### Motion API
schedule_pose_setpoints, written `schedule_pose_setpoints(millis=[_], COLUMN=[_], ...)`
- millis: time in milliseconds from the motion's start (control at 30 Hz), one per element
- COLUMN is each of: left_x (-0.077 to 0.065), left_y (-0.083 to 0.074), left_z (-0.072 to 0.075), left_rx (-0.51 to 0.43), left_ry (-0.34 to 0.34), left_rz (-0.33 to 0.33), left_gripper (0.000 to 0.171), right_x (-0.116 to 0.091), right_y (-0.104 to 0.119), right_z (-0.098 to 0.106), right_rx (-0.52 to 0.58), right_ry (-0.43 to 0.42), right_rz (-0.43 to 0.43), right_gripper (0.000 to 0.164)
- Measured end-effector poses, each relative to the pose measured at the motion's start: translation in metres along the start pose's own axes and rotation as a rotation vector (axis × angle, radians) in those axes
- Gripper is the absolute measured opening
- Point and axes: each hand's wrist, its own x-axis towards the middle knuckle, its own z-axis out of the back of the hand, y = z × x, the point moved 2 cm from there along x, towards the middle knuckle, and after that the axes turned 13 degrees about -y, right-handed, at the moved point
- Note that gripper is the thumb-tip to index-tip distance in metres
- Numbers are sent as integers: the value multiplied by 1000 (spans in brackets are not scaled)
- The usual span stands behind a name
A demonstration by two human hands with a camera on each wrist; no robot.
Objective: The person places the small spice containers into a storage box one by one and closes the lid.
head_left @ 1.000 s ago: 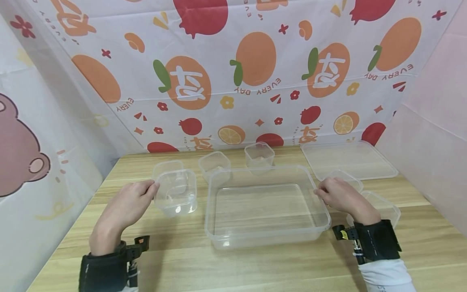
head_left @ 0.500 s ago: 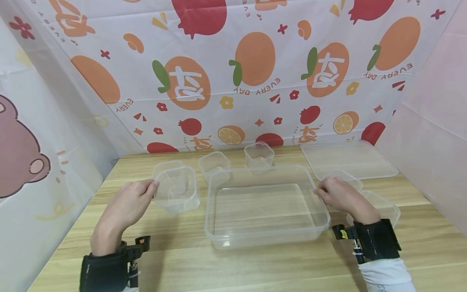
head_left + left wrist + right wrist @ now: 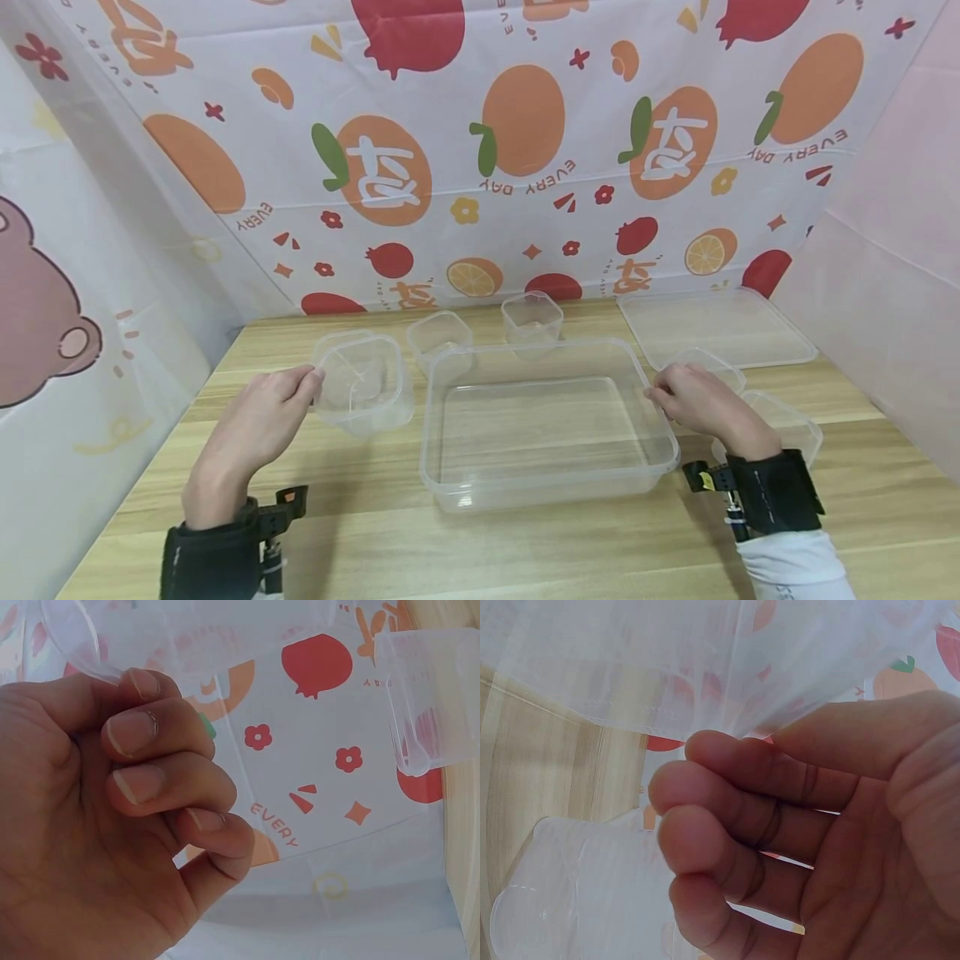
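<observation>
In the head view, my left hand (image 3: pixel 251 425) pinches the left rim of a small clear plastic container (image 3: pixel 375 417), held over the table's left side. The same container (image 3: pixel 172 634) crosses the top of the left wrist view, its rim between thumb and index finger. My right hand (image 3: pixel 701 404) pinches the right rim of a large clear rectangular container (image 3: pixel 551 483), which sits mid-table with its mouth up. That large container's wall (image 3: pixel 630 660) fills the top of the right wrist view, blurred. Another small container (image 3: pixel 345 338) stands partly hidden behind the one in my left hand.
Two small clear containers (image 3: pixel 441 329) (image 3: pixel 532 312) stand behind the large one. A flat clear lid (image 3: pixel 720 329) lies at the back right. More clear containers (image 3: pixel 795 425) sit beside my right hand, partly covered by it. Printed cloth (image 3: pixel 525 225) hangs behind the wooden table (image 3: pixel 465 558).
The small container in my left hand has turned and shifted slightly away and to the right. My right hand and the large container have stayed put.
</observation>
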Motion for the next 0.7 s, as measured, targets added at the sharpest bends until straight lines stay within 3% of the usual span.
schedule_pose_setpoints(millis=[500, 700], left_x=[1, 1], left_y=[-9, -18], left_z=[-1, -3], left_rx=[10, 0], left_ry=[-7, -41], left_rz=[-2, -13], left_gripper=[48, 44], right_x=[-1, 0], right_y=[-1, -1], right_z=[-1, -1], right_rx=[4, 4], right_ry=[1, -1], right_rz=[-3, -9], right_gripper=[22, 22])
